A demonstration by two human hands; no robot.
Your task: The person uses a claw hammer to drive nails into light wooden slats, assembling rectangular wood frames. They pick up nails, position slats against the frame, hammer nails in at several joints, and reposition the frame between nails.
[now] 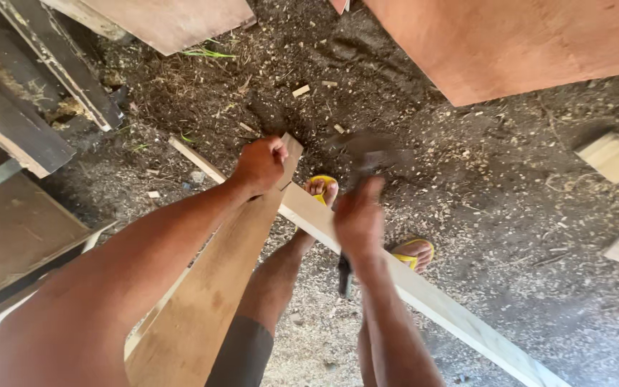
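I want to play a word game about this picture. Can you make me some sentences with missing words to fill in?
1. The left hand grips the top end of a wooden ____.
2. The sandals on the feet are ____ in colour.
3. The ground is covered in wood ____.
4. The right hand has its grip on a blurred hammer, raised over a long pale ____.

Missing words: board; yellow; shavings; plank
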